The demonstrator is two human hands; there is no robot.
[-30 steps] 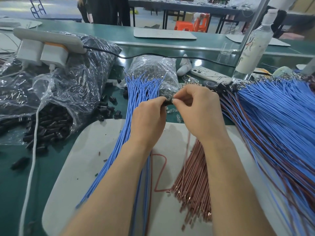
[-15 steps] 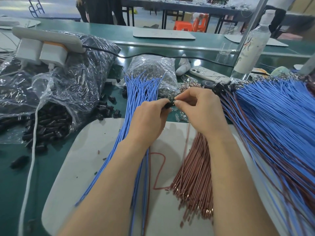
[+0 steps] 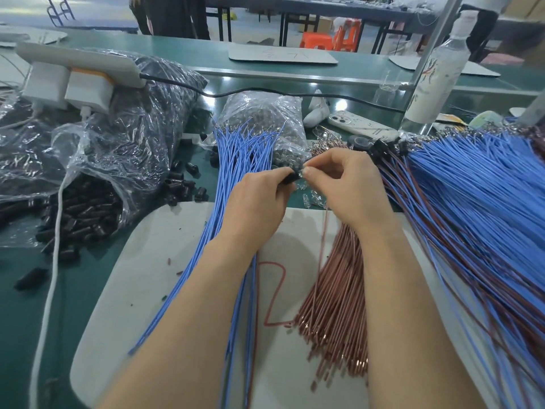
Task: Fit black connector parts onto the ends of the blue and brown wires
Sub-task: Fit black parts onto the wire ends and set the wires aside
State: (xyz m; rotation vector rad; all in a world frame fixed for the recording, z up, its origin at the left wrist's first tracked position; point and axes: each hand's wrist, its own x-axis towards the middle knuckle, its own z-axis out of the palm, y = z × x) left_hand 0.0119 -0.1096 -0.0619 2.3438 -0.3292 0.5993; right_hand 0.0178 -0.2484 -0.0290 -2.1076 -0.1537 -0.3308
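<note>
Proceeding mid-batch: left hand [image 3: 259, 202] is pinching a black connector part [image 3: 289, 179], right hand [image 3: 348, 187] is nipping one brown wire [image 3: 323, 231] against it, fitted wires [image 3: 472, 187] are lying rightward, loose blue wires [image 3: 236, 160] and brown bundle [image 3: 333, 305] are waiting.

I see bare white board [image 3: 153, 261] left of the blue wires [image 3: 236, 172], and a gap between them and the brown wires [image 3: 333, 305]. A big wire pile [image 3: 472, 216] blocks my right. A bag [image 3: 141, 137] and a white cable [image 3: 56, 237] crowd the tabletop [image 3: 17, 335] left.
</note>
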